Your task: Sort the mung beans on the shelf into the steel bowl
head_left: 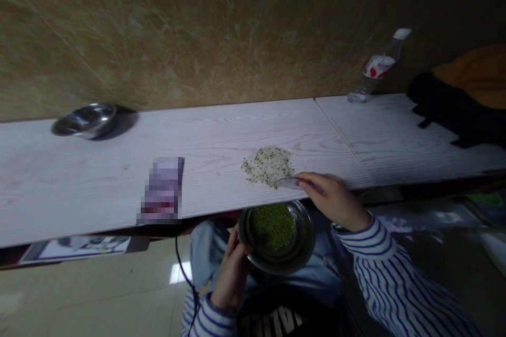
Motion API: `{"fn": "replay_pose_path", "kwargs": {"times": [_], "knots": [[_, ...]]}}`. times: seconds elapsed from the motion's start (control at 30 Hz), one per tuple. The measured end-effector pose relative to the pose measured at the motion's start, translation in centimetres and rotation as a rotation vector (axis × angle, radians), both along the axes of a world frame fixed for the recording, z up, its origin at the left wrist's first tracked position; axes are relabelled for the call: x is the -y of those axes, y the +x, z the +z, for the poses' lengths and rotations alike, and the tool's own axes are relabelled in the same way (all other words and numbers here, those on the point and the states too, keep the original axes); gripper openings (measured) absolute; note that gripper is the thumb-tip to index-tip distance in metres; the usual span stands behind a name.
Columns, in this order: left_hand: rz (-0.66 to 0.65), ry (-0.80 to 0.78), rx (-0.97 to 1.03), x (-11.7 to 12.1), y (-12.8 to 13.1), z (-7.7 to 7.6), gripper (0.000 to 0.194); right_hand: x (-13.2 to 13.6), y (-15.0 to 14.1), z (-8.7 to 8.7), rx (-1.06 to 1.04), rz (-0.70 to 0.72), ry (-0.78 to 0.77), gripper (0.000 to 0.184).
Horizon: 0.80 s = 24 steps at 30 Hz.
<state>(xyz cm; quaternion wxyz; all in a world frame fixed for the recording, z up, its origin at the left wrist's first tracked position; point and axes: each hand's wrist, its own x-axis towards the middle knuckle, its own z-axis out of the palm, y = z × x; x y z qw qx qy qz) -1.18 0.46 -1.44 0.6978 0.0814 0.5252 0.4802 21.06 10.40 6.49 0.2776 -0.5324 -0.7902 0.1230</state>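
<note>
A metal bowl (pixel 305 237) with small green beans (pixel 273 226), which look like mung beans, rests over my lap below the table edge. My left hand (pixel 233 268) grips its left rim, thumb on the inside edge. On the table lies a flat pile of white grains mixed with green beans (pixel 269 163), likely rice. My right hand (pixel 332 197) pinches a clear plastic spoon (pixel 288 183) by its handle. The spoon's tip touches the near right edge of the pile.
A second metal bowl (pixel 89 121) sits at the back left of the white table (pixel 209 142). A blurred-out phone (pixel 162 189) lies near the front edge with a cable below. A plastic bottle (pixel 375 68) and a black and orange bag (pixel 466 95) are at the right.
</note>
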Motion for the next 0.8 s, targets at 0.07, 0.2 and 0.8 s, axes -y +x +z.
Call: {"fn": "replay_pose_path", "kwargs": {"times": [0.07,0.2,0.8], "knots": [[0.002,-0.012,0.004,0.0,0.1,-0.1,0.063,0.4,-0.3,-0.1,0.019,0.041,-0.018,0.021],[0.004,-0.037,0.018,0.0,0.0,-0.2,0.068,0.1,-0.9,-0.5,0.029,0.054,-0.010,0.022],[-0.018,0.002,0.035,0.1,0.2,0.1,0.062,-1.8,0.2,-0.5,0.036,-0.119,0.100,0.024]]}}
